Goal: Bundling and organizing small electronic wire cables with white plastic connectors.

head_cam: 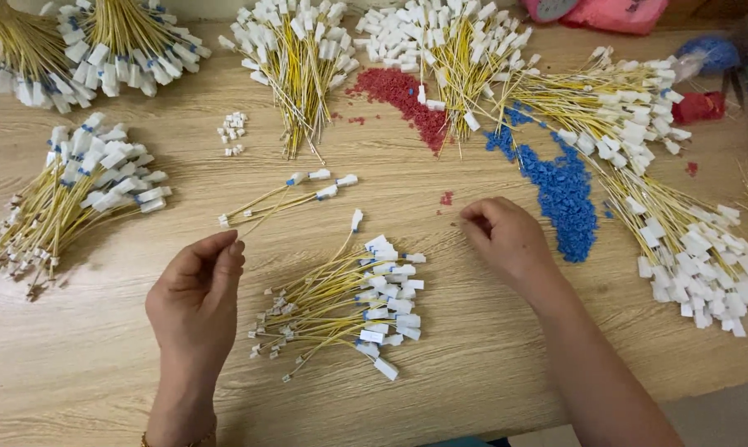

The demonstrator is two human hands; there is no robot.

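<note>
Ur left hand [196,290] pinches a yellow wire [254,211] | right hand [506,236] curled, grip unclear, 9 o'clock of blue pellets [564,194] | wire bundle [341,302] between, within reach.

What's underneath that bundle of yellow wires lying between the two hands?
Only the wooden table shows around the bundle of yellow wires. The left hand and right hand flank it without touching. Anything directly beneath the wires is covered.

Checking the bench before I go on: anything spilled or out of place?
Mostly tidy. A few red pellets lie apart from the red pile, near the right hand, and the blue pellets spread under the wire bundles.
</note>
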